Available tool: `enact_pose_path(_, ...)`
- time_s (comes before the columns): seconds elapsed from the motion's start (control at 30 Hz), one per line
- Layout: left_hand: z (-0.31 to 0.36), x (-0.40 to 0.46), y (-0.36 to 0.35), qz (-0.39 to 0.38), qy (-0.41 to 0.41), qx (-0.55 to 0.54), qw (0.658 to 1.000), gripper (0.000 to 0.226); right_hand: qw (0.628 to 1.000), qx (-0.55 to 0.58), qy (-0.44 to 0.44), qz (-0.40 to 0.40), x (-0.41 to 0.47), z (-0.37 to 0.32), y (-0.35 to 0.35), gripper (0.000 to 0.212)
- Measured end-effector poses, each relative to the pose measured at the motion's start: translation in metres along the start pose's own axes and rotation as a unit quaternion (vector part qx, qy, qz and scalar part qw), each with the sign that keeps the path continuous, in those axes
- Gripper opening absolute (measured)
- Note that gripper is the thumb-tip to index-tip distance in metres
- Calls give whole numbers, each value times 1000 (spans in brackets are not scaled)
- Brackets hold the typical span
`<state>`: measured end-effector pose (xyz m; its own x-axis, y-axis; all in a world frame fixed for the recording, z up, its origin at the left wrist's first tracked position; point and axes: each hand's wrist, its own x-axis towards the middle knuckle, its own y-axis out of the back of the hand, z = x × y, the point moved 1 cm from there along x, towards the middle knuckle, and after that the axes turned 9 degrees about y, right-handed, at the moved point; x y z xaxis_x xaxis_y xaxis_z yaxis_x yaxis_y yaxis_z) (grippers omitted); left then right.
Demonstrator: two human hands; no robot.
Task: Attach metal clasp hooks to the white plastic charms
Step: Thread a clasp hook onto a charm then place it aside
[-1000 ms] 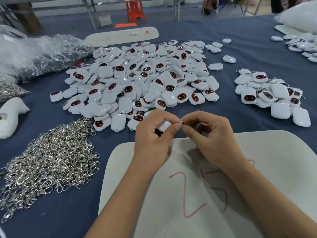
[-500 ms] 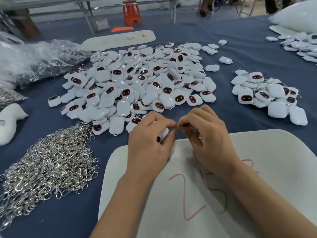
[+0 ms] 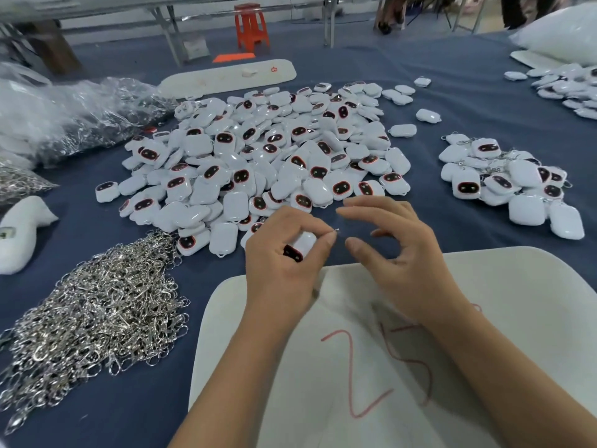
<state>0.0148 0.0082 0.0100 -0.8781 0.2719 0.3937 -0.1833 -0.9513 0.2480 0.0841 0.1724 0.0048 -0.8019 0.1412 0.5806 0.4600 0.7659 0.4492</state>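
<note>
My left hand [image 3: 284, 260] grips a white plastic charm [image 3: 302, 245] with a dark face, a small metal tip [image 3: 336, 230] showing at its thumb and forefinger. My right hand [image 3: 397, 253] hovers just to the right with fingers spread and loosely curved, holding nothing. A big pile of white charms [image 3: 258, 156] lies beyond the hands. A heap of silver clasp hooks [image 3: 93, 315] lies at the left. A smaller pile of charms with hooks on them [image 3: 507, 179] lies at the right.
A white foam board [image 3: 484, 302] marked "25" in red lies under my forearms on the blue cloth. Clear bags of hooks [image 3: 74, 118] sit at far left, a white foam piece [image 3: 19, 234] at the left edge, and more charms [image 3: 568, 88] at far right.
My right hand has let go of the metal piece and drawn away to the right, its fingers opening. My left hand still holds the charm.
</note>
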Motion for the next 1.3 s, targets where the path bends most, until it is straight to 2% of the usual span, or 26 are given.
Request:
enact_pose_path(0.1,0,-1,-2,-8,39,-49,998,15,999,35,6,5,2,-1,-1,16)
enact_pose_path(0.3,-1,-2,-9,-56,84,-100,990,15,996,86,-9,30,2,0,-3,15)
enact_pose_path(0.57,0,-1,-7,-80,41,-47,995,9,998,61,5,11,2,0,-1,16)
enact_pose_path(0.77,-1,0,-4,-109,33,-18,993,19,994,-50,89,-28,3,-3,1,18)
enact_pose_path(1.03,-1,1,2,-148,29,21,988,16,985,-107,117,-67,3,-1,2,19)
enact_pose_path(1.17,0,1,3,-145,-10,99,984,13,979,-120,136,-92,4,-3,0,22)
enact_pose_path(1.3,1,-1,2,-125,-17,123,984,10,978,-121,137,-99,5,-2,1,20)
